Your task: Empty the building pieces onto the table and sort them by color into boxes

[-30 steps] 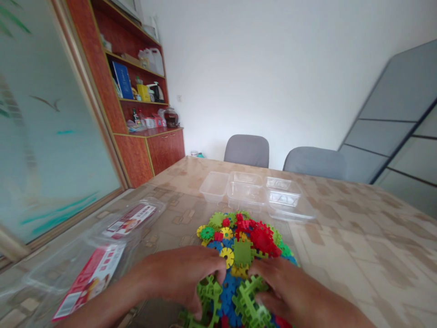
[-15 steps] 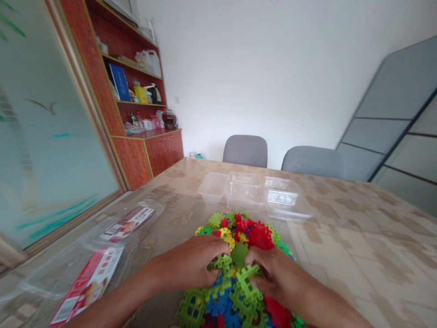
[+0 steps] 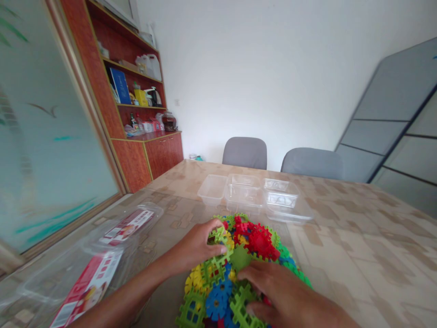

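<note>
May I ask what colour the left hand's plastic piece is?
The plastic piece is yellow-green; head view.

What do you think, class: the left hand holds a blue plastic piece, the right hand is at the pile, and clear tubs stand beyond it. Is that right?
Not quite: the plastic piece in the left hand is green, not blue, as the head view shows. The right hand is at the pile, and clear tubs stand beyond it.

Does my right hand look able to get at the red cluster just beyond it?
Probably yes: the red cluster lies exposed just past your right hand, with nothing visible on top of it.
</note>
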{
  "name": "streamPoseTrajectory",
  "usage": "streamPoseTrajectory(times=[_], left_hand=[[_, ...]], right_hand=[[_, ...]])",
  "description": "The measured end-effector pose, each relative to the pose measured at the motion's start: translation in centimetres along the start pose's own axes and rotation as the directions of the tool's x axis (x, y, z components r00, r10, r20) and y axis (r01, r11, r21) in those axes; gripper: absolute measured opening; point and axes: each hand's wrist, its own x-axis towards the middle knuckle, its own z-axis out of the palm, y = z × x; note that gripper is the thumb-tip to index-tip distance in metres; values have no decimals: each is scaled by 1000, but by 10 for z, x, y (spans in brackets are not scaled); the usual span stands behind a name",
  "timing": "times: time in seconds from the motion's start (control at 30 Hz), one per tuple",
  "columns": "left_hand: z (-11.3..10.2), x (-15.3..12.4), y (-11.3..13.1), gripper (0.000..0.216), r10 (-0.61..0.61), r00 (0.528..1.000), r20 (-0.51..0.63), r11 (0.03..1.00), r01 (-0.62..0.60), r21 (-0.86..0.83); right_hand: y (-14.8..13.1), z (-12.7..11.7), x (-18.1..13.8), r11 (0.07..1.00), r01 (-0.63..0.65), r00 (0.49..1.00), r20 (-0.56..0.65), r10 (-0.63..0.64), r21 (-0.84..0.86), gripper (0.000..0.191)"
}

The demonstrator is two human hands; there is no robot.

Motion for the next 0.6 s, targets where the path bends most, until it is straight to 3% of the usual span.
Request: streamPoseTrajectory(times=[0.13,0.33,0.47,0.6], left_hand=[[3,1,-9,43,47,998,44,995,-43,-92],[-1,0,-11,36,135,986,100,975,-114,-192],[-2,0,-11,36,91,995,30,991,-88,-105],[-3,1,-11,34,98,993,-63,994,-95,48]], right_hand=[[1,-1,6,998,30,999,-19,-30,-46,39],[-4,-11,2,997,44,996,-80,-49,-69,16],[-8,-2,-2,958,176,980,-54,-193,-227,31],[-8,9,1,941,199,978,-3,-208,-274,24]])
